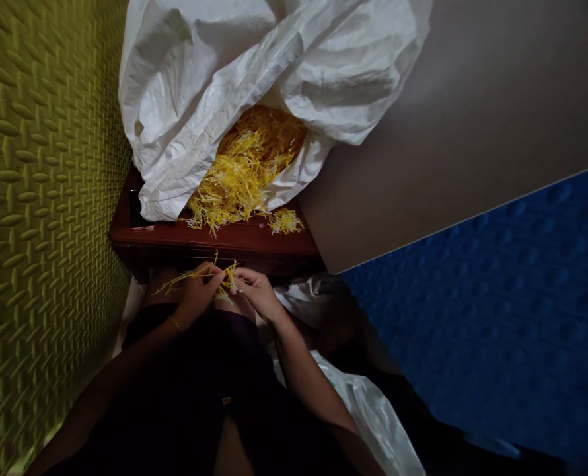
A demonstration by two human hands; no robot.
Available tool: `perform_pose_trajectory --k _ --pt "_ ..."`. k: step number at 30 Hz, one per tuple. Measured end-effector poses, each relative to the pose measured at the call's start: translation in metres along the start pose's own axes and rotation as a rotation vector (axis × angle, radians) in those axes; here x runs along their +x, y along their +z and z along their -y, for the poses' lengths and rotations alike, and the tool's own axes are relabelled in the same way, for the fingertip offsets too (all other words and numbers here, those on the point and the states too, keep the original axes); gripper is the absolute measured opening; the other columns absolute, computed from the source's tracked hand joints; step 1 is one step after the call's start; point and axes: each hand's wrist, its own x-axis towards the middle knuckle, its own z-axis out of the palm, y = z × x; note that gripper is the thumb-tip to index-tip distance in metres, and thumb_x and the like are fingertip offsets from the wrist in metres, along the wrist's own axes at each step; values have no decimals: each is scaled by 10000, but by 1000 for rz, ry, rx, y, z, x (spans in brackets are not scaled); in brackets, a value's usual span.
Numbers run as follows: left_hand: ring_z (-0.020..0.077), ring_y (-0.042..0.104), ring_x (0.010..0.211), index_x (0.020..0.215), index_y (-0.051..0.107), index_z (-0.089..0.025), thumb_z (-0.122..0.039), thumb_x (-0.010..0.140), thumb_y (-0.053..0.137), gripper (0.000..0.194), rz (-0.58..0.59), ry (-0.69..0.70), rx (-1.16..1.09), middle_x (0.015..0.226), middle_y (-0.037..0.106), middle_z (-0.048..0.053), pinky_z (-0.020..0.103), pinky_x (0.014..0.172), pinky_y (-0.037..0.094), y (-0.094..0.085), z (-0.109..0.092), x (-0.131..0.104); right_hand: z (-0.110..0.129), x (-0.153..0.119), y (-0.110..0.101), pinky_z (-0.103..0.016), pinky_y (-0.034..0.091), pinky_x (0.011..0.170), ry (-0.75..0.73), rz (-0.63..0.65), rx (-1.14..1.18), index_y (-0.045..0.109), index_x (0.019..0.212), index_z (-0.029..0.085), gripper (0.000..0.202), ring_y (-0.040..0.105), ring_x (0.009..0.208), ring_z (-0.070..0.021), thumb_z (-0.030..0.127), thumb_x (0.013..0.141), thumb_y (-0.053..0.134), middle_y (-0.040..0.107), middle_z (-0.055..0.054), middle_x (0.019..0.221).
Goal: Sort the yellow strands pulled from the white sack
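Observation:
My left hand (201,289) pinches several thin yellow strands (174,280) that trail out to its left, above my lap. Close beside it, my right hand (257,289) has its fingers closed at the other end of the same yellow, white-tipped strands; the fingertips nearly meet. Just beyond both hands, a large heap of similar yellow strands (244,172) spills from a white woven sack (185,86) onto a dark red box-like surface (234,246). A small separate clump of strands (287,221) lies to the right of the heap.
A yellow-green textured mat (41,198) rises along the left. To the right stand a grey-brown panel (423,145) and a blue textured mat (497,297). A dark flat object (138,210) is partly under the sack. A white plastic bag (368,410) lies by my right arm.

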Motion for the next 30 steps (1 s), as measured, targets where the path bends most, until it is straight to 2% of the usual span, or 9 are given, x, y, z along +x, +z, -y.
perform_pose_trajectory --k 3,7,12,16,20,23,26,28,30 --pt "111 502 687 665 561 -171 -255 765 512 139 -23 58 71 679 547 -13 227 678 380 1 -1 -1 8 -2 1 -246 411 642 45 34 50 685 756 208 133 520 614 -110 287 653 659 620 20 686" --pt "119 513 697 664 562 -182 -244 763 506 130 -22 87 110 682 558 -13 236 685 382 3 -3 -1 10 -4 2 -261 432 610 138 -9 211 667 748 200 233 539 615 -131 417 704 595 626 0 700" --pt "116 497 679 639 551 -173 -228 744 508 126 19 41 74 657 545 -13 233 668 377 1 -5 1 3 -2 5 -217 379 534 70 30 28 636 712 183 245 455 541 -91 427 698 653 560 18 620" --pt "103 473 645 647 546 -156 -263 713 556 127 78 -64 -78 637 529 -14 225 647 373 -1 -4 1 2 1 -2 -224 377 540 5 36 -61 626 715 180 293 437 541 -95 469 747 592 524 18 586" --pt "88 446 609 635 535 -149 -280 684 591 150 160 -192 -234 613 508 -20 214 617 360 2 -4 0 7 3 -12 -239 389 592 -74 8 -149 623 737 190 273 463 593 -108 456 767 571 537 11 636" --pt "80 429 596 624 532 -148 -267 666 608 148 165 -233 -290 608 496 -23 211 601 348 7 -8 2 9 3 -10 -242 388 611 -121 -33 -179 613 706 191 266 468 606 -109 435 788 548 541 10 650" --pt "67 410 554 623 506 -149 -278 648 629 180 231 -358 -390 593 470 -33 211 569 336 8 -13 2 4 4 -8 -240 390 615 -146 -66 -178 605 680 185 251 475 597 -100 399 797 544 539 16 634" --pt "60 408 533 628 490 -152 -297 639 646 213 299 -447 -454 594 458 -39 212 556 335 5 -18 -2 -2 8 -18 -234 396 587 -152 -173 -125 603 678 183 225 483 573 -92 386 769 575 546 21 624" --pt "60 417 529 638 492 -155 -309 634 663 230 366 -480 -475 597 459 -40 216 556 340 -1 -21 -8 -7 12 -41 -217 383 513 -169 -426 -17 593 676 183 219 462 508 -75 397 719 613 535 37 589"
